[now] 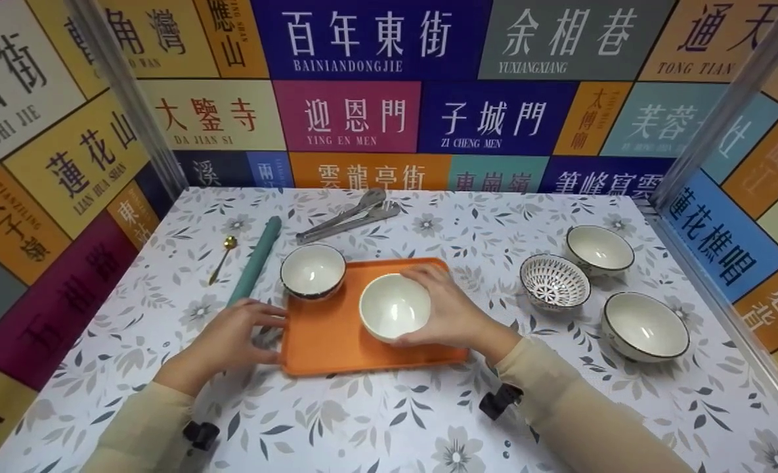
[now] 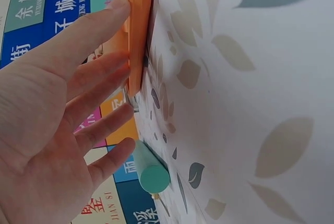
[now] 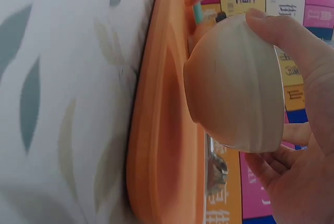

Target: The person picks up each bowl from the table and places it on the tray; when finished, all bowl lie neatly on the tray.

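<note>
My right hand (image 1: pixel 451 309) grips a plain cream bowl (image 1: pixel 392 307) by its right side, fingers at the far rim and thumb at the near. In the right wrist view this bowl (image 3: pixel 235 85) is upright, close over the orange tray (image 3: pixel 141 166). My left hand (image 1: pixel 241 335) is at the left edge of the tray (image 1: pixel 329 358), fingers spread and only slightly bent. The left wrist view has its thumb and fingertips right at the tray's rim (image 2: pixel 136 36). Another cream bowl, dark-rimmed (image 1: pixel 313 270), sits at the tray's back left corner.
On the right stand a patterned bowl (image 1: pixel 555 282) and two dark-rimmed bowls, one behind (image 1: pixel 600 249) and one nearer (image 1: pixel 646 326). Metal tongs (image 1: pixel 349 217) lie behind the tray. A green cylindrical stick (image 1: pixel 257 256) and a small gold spoon (image 1: pixel 224 256) lie at the left.
</note>
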`<action>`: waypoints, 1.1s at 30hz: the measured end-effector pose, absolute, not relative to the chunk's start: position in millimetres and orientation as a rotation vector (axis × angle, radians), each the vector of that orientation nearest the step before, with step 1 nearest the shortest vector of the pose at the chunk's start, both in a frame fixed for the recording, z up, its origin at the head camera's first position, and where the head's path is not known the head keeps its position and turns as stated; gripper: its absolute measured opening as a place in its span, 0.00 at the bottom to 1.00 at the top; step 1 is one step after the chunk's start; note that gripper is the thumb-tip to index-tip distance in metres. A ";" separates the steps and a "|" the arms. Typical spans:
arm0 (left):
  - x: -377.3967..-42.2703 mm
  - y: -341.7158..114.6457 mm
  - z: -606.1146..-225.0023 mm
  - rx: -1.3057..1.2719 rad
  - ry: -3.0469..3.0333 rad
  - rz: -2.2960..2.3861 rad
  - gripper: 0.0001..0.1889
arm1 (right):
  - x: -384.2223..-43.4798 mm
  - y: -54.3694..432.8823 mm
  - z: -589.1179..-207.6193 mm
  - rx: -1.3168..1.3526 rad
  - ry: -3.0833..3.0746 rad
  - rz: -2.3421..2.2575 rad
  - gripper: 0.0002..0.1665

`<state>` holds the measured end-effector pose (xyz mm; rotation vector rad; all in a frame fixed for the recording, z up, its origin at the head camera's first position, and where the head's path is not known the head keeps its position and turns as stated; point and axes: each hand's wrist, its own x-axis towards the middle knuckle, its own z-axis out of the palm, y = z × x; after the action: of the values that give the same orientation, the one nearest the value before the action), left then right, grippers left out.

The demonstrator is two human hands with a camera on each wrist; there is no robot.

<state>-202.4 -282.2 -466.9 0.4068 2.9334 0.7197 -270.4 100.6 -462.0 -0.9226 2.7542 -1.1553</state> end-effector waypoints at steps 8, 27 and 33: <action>-203.4 -285.5 -469.9 0.418 2.936 0.744 0.31 | -255.6 63.9 -465.0 -0.962 2.652 -1.179 0.69; -206.1 -283.3 -468.5 0.403 2.928 0.722 0.32 | -243.4 6.0 -470.5 -1.142 2.596 -1.122 0.66; -203.5 -283.5 -468.6 0.432 2.951 0.722 0.30 | -242.8 0.5 -471.2 -1.147 2.607 -1.083 0.67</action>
<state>-203.5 -283.5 -468.6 0.4324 2.9507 0.7223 -242.8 0.5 -471.2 -1.1466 2.6075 -1.0834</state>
